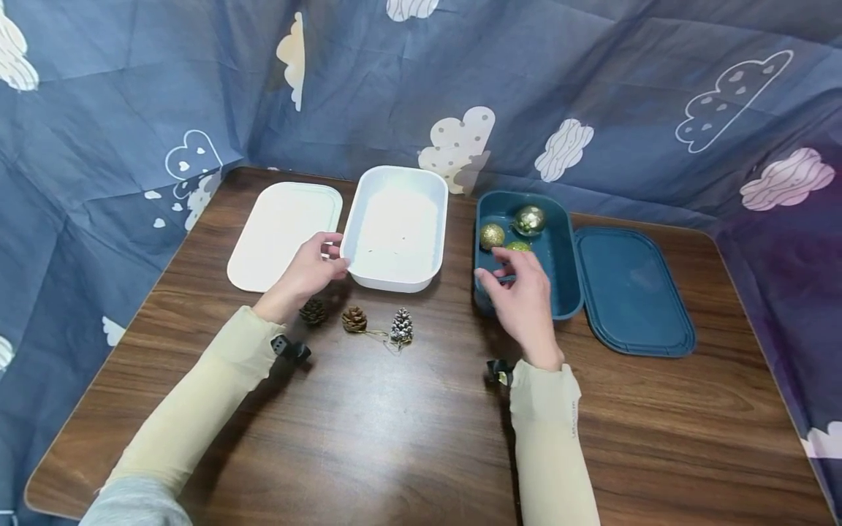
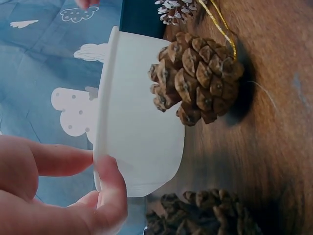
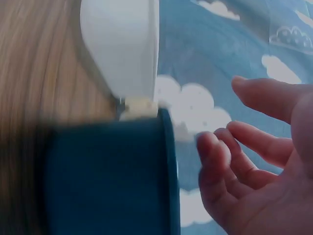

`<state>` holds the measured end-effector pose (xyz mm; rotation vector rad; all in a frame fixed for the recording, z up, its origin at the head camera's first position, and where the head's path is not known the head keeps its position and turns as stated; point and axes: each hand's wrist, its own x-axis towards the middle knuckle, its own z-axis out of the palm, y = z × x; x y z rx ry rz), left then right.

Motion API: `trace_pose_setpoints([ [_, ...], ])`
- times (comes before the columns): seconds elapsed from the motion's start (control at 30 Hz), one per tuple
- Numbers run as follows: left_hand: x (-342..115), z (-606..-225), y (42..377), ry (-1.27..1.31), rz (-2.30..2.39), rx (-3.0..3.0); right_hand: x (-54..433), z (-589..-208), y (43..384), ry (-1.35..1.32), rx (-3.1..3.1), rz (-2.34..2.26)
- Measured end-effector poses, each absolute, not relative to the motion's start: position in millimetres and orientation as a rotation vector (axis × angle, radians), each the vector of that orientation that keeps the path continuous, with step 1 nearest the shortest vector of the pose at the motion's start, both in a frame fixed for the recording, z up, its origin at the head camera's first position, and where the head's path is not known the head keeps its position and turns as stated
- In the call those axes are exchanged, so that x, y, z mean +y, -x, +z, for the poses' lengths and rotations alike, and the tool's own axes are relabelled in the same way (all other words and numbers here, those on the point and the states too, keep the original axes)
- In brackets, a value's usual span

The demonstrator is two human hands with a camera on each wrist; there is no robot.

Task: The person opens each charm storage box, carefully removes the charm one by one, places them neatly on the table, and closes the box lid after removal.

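My left hand [image 1: 310,267] pinches the left front rim of a white plastic box [image 1: 395,281], thumb and finger on its edge in the left wrist view. Above the near part of a dark blue box [image 1: 567,292] hovers my right hand [image 1: 526,296], fingers loosely bent around nothing. Inside that box lie a glittery gold ball [image 1: 491,236], a shiny ball [image 1: 529,220] and a green ball [image 1: 518,247] partly covered by the fingers. A brown pinecone [image 2: 195,81], a darker pinecone [image 1: 313,312] and a white-tipped pinecone [image 1: 402,326] stand before the white box.
A white lid [image 1: 283,230] lies left of the white box, and a blue lid [image 1: 638,292] right of the blue box. Everything stands on a brown wooden table [image 1: 395,431]. Cloud-patterned blue cloth [image 1: 368,95] hangs behind and at the sides.
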<state>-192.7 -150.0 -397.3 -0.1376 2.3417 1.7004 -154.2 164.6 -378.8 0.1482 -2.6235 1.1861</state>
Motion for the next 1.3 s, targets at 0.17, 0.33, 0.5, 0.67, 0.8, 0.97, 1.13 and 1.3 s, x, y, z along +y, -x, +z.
trace_pose_setpoints([
  [0.17, -151, -396, 191, 0.154, 1.707, 2.338, 201, -381, 154, 0.001, -2.590, 1.117],
  [0.33, -151, -394, 189, 0.152, 1.693, 2.345, 238, -385, 150, 0.174, -2.579, 1.073],
  [0.5, -151, -393, 189, 0.153, 1.649, 2.373, 270, -390, 147, 0.378, -2.607, 1.121],
  [0.67, -150, -388, 188, 0.139, 1.534, 2.499, 289, -393, 147, 0.516, -2.658, 1.223],
  [0.8, -140, -379, 187, 0.090, 1.482, 2.630, 294, -394, 147, 0.529, -2.689, 1.335],
  [0.97, -110, -359, 185, -0.162, 1.390, 2.747, 294, -394, 148, 0.471, -2.723, 1.379],
  [1.13, -67, -341, 186, -0.458, 1.255, 2.719, 293, -396, 148, 0.431, -2.772, 1.335],
  [1.3, -16, -338, 191, -0.644, 1.122, 2.654, 294, -396, 148, 0.446, -2.766, 1.353],
])
